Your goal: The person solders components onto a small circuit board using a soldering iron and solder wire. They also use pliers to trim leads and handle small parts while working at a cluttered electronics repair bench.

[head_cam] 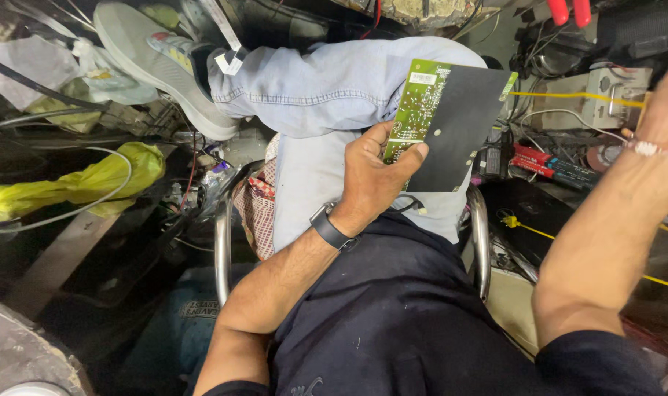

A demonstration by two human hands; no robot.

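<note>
One hand (pixel 371 172) grips circuit board (pixel 440 125); right hand (pixel 667 103) cropped.

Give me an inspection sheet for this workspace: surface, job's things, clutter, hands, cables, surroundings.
Surface: no clear worktop; the person sits on a chrome-framed chair, one leg crossed over the lap.
Job's things: green circuit board with a black sheet over most of it, held above the lap.
Clutter: yellow plastic bag on the left, red-handled tools and grey metal box on the right.
Hands: left hand grips the board's edge, thumb on top; right hand raised at the frame edge, its fingers out of view.
Cables: yellow wire across the box; white cable looping on the left.
Surroundings: cramped, dim, crowded with parts.
</note>
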